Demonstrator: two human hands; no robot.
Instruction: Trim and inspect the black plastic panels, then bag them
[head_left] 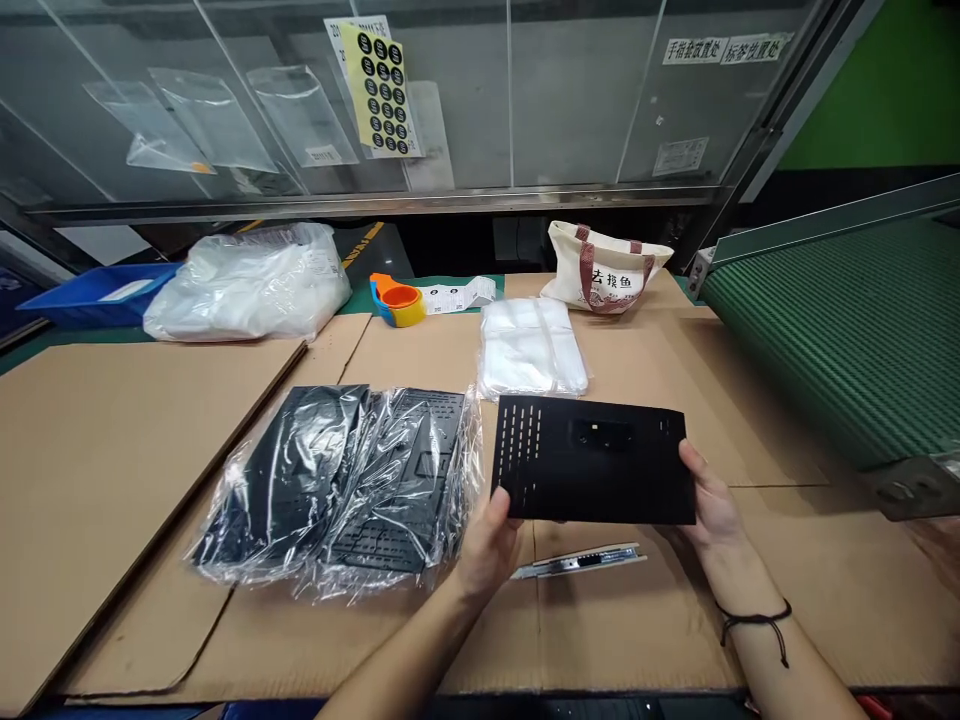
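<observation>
A flat black plastic panel (592, 485) with rows of slots at its left end is held up above the cardboard. My left hand (489, 540) grips its lower left corner, thumb on the face. At the right edge, my right hand (709, 500) is closed on it the same way; the fingers behind the panel are hidden. Below it on the cardboard lies a utility knife (581, 562). To the left, similar black panels (322, 430) lie wrapped in a clear plastic bag (262, 560).
A stack of clear bags (529, 345) lies behind the panel, near a canvas bag (604, 270) and a colourful ring (397, 298). A big plastic bundle (247, 280) and blue tray (97, 295) stand at the back left. A green conveyor belt (840, 320) runs along the right.
</observation>
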